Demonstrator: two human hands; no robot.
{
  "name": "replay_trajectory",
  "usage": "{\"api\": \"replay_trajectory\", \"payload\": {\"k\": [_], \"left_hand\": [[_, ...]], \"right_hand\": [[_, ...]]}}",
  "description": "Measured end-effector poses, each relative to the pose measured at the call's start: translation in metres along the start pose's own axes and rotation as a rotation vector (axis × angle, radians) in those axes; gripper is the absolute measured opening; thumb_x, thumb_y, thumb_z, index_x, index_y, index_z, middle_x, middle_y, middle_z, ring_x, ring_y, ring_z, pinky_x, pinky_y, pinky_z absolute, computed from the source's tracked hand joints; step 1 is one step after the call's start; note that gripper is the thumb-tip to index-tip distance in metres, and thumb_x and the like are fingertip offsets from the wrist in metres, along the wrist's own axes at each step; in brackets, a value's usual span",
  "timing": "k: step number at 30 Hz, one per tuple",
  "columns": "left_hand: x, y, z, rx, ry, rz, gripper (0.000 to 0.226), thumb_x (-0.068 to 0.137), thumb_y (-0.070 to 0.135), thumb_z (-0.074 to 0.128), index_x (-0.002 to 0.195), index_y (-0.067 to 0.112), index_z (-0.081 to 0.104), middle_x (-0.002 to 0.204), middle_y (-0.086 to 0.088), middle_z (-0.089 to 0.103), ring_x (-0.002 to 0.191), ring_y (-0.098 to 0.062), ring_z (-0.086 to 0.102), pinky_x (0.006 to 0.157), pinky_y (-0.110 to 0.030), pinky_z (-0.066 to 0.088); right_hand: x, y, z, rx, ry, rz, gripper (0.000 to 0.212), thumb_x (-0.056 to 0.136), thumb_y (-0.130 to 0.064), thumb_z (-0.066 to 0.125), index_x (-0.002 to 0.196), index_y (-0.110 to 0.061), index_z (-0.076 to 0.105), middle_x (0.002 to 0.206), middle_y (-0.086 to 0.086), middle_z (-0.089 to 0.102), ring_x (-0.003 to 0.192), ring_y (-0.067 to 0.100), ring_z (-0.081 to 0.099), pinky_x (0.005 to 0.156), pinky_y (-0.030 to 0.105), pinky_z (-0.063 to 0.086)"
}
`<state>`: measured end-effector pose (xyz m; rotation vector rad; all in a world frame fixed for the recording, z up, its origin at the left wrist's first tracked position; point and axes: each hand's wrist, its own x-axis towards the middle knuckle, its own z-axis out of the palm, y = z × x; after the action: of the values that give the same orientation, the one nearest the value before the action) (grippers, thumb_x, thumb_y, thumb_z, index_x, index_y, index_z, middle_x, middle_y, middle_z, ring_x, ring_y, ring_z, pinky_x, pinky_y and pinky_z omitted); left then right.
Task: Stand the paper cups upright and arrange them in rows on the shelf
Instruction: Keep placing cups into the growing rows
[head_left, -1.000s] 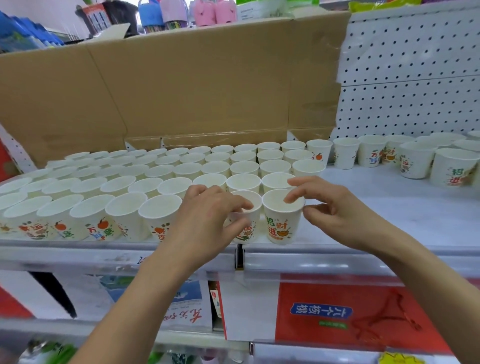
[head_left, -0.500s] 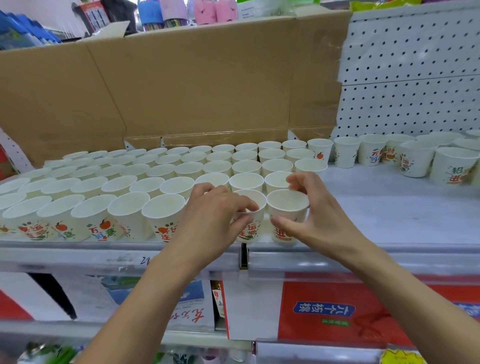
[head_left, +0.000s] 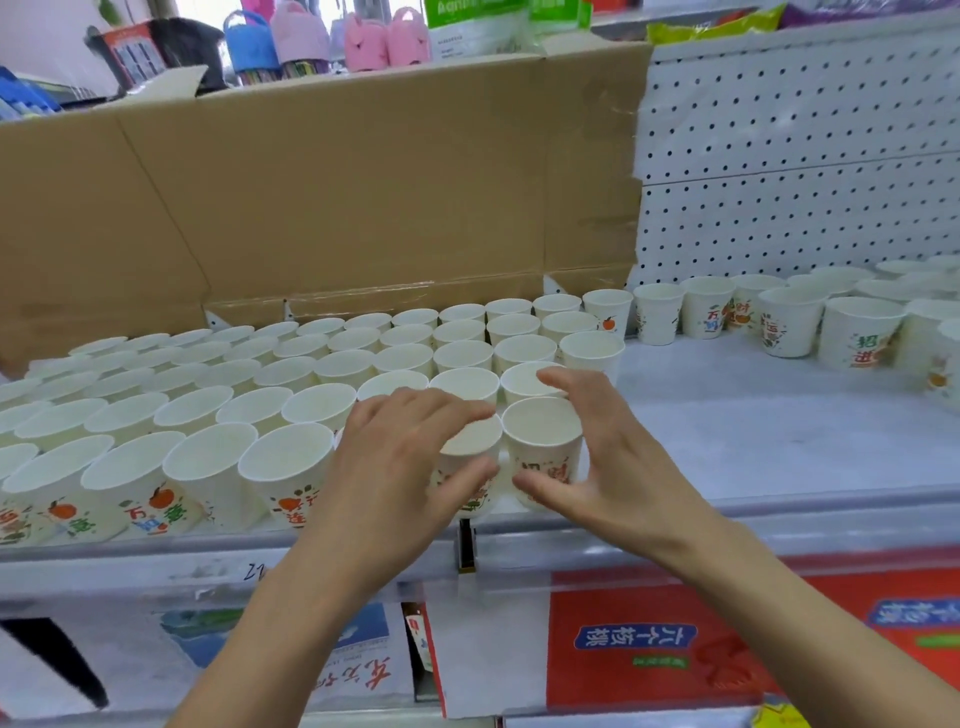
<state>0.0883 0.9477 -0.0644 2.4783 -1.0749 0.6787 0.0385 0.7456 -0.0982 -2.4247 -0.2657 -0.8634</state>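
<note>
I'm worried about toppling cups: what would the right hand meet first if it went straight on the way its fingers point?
Likely the second-row cup behind the front cup; fingertips of the right hand hover over its rim, depth unclear.

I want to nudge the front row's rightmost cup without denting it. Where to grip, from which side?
Likely the cup by its wall under the rim, from the right: it stands upright, neighbours crowd its left and back, only right and front are open.
</note>
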Motion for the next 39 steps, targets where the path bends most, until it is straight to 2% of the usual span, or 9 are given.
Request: {"api": "replay_trajectory", "payload": {"k": [5,11,16,20,25,30,32,34,39], "left_hand": [[0.014,0.016,0.004,-0.093,-0.019,0.079,0.049,0.083,0.066,0.043,0.125,0.043,0.054,0.124,0.023,0.057,0.116,0.003,0.044,0.097,-0.030,0.034],[0.031,0.029,0.015,-0.016,-0.095,0.170,0.028,0.085,0.060,0.054,0.093,0.040,0.073,0.084,0.024,0.070,0.082,0.002,0.061,0.095,-0.042,0.045],[0.057,0.048,0.003,-0.132,-0.033,0.079,0.039,0.078,0.069,0.052,0.100,0.043,0.070,0.095,0.032,0.066,0.097,0.009,0.056,0.092,-0.020,0.039],[0.145,0.086,0.001,-0.261,-0.076,0.047,0.024,0.086,0.044,0.061,0.105,0.032,0.071,0.100,0.023,0.068,0.097,0.009,0.059,0.085,-0.008,0.044],[0.265,0.094,0.083,0.088,-0.354,-0.004,0.027,0.095,0.026,0.054,0.120,0.021,0.063,0.115,0.002,0.067,0.098,-0.017,0.062,0.085,-0.036,0.052],[0.305,0.079,0.142,0.332,-0.522,-0.080,0.022,0.086,0.019,0.061,0.071,0.021,0.046,0.076,-0.001,0.051,0.068,-0.021,0.046,0.055,-0.027,0.029],[0.311,0.077,0.150,0.303,-0.504,-0.108,0.006,0.087,0.028,0.063,0.087,0.025,0.058,0.095,0.001,0.063,0.088,-0.021,0.057,0.073,-0.031,0.039],[0.314,0.082,0.154,0.263,-0.462,-0.119,0.031,0.088,0.037,0.061,0.116,0.025,0.061,0.118,0.005,0.062,0.110,-0.019,0.055,0.094,-0.041,0.035],[0.316,0.116,0.158,-0.017,-0.364,0.040,0.041,0.088,0.033,0.064,0.126,0.022,0.056,0.125,0.004,0.059,0.112,-0.014,0.054,0.092,-0.032,0.045]], "right_hand": [[-0.011,0.013,-0.024,-0.129,0.120,-0.031,0.062,0.081,-0.059,0.055,0.133,-0.029,0.041,0.135,-0.011,0.043,0.120,0.009,0.046,0.079,0.026,0.049],[0.027,0.095,-0.073,-0.119,0.050,0.120,0.023,0.085,-0.038,0.064,0.106,-0.028,0.062,0.115,-0.012,0.055,0.109,0.009,0.050,0.084,0.043,0.051],[0.090,0.158,-0.101,-0.193,-0.042,0.169,0.019,0.089,-0.027,0.063,0.107,-0.022,0.064,0.116,-0.002,0.058,0.111,0.016,0.050,0.093,0.034,0.043],[0.133,0.201,-0.107,-0.440,-0.179,0.252,0.033,0.093,-0.023,0.055,0.126,-0.020,0.057,0.132,0.006,0.051,0.127,0.024,0.037,0.096,0.041,0.039],[0.151,0.239,-0.108,-0.651,-0.266,0.288,0.044,0.091,-0.017,0.054,0.133,-0.027,0.051,0.134,0.007,0.048,0.126,0.030,0.033,0.094,0.041,0.038],[0.149,0.258,-0.105,-0.594,-0.257,0.212,0.038,0.091,-0.024,0.055,0.129,-0.027,0.055,0.135,0.001,0.050,0.128,0.025,0.036,0.095,0.039,0.035],[0.147,0.260,-0.110,-0.569,-0.199,0.215,0.040,0.090,-0.028,0.056,0.130,-0.025,0.054,0.134,0.003,0.051,0.126,0.026,0.038,0.095,0.040,0.036],[0.147,0.261,-0.121,-0.587,-0.193,0.234,0.044,0.090,-0.031,0.056,0.133,-0.024,0.051,0.134,0.005,0.050,0.125,0.028,0.038,0.096,0.041,0.036],[0.147,0.259,-0.177,-0.569,-0.381,0.376,0.048,0.088,-0.035,0.061,0.133,-0.027,0.048,0.135,0.000,0.051,0.122,0.022,0.045,0.097,0.041,0.040]]}}
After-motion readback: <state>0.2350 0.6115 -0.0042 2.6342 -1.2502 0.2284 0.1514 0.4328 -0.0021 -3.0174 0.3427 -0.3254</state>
